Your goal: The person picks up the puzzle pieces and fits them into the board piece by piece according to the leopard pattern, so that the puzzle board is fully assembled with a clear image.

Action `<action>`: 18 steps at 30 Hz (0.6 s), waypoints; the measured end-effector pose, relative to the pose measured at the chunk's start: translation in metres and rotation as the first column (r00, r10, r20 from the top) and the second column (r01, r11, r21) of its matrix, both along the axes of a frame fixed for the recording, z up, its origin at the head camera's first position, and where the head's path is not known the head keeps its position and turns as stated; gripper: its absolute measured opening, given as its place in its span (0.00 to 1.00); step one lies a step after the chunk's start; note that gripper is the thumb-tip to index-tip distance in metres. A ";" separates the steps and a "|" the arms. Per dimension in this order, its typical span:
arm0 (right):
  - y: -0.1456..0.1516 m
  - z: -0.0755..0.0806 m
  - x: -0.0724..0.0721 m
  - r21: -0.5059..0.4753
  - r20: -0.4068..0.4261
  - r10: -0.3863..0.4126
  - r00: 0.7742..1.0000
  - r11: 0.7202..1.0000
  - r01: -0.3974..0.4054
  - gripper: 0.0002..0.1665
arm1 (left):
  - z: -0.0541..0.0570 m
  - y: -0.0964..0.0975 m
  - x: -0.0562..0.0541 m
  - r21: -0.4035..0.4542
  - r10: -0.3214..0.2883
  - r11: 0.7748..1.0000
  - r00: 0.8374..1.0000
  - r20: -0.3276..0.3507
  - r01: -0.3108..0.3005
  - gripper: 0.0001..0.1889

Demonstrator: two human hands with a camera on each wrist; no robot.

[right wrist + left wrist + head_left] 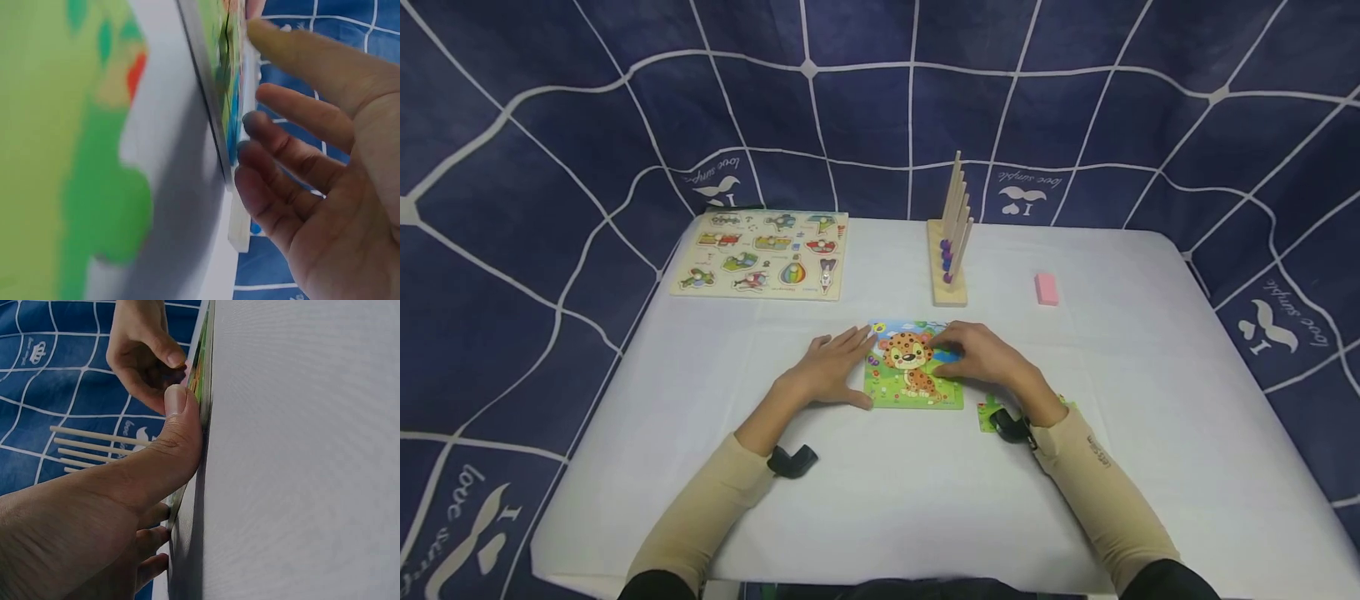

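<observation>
A cartoon leopard jigsaw puzzle (904, 379) lies flat on the white table in the head view. My left hand (829, 367) rests at its left side, fingers spread and fairly straight, thumb by the lower left corner. In the left wrist view the left thumb (177, 403) lies against the board's edge. My right hand (988, 354) is over the puzzle's right part, thumb and fingers bent loosely apart at its surface. The right wrist view shows no piece between the right fingers (275, 140). Loose green puzzle pieces (987, 415) lie under the right wrist, partly hidden.
A wooden picture board (760, 254) with vehicle shapes lies at the back left. Behind the puzzle stands a wooden rack of upright pegs (951, 242) with purple and blue beads. A pink block (1047, 289) sits to the right. Blue gridded cloth surrounds the table.
</observation>
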State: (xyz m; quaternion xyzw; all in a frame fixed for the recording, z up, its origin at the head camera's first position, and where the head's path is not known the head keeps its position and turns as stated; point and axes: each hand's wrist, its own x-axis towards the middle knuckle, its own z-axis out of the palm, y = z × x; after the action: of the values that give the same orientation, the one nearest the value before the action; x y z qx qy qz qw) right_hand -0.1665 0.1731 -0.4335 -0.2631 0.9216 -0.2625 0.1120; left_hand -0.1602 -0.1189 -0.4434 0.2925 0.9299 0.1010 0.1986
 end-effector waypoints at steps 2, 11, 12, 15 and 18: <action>0.003 0.002 0.001 -0.006 0.010 -0.014 1.000 1.000 0.014 0.29 | 0.000 0.000 0.000 -0.003 -0.006 1.000 1.000 -0.001 0.006 0.61; 0.018 0.016 0.011 -0.011 -0.002 -0.069 0.998 0.998 0.069 0.33 | -0.002 -0.001 0.000 -0.007 -0.009 1.000 1.000 -0.009 0.009 0.62; 0.020 0.017 0.013 -0.010 0.000 -0.073 0.997 0.997 0.073 0.34 | -0.003 -0.001 0.000 -0.007 -0.008 1.000 1.000 -0.009 0.008 0.62; 0.027 0.019 0.018 -0.011 0.015 -0.089 0.996 0.996 0.089 0.36 | -0.003 0.000 0.000 -0.006 -0.001 1.000 1.000 -0.006 0.001 0.62; 0.033 0.020 0.025 -0.011 0.054 -0.112 0.992 0.994 0.113 0.40 | -0.003 0.000 0.000 -0.005 -0.003 1.000 1.000 -0.015 0.002 0.62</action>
State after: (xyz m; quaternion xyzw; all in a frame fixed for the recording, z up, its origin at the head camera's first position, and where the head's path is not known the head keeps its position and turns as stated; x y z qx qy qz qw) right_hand -0.1417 0.2059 -0.4138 -0.2043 0.9299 -0.2816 0.1196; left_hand -0.1605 -0.1194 -0.4462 0.2939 0.9313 0.0960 0.1923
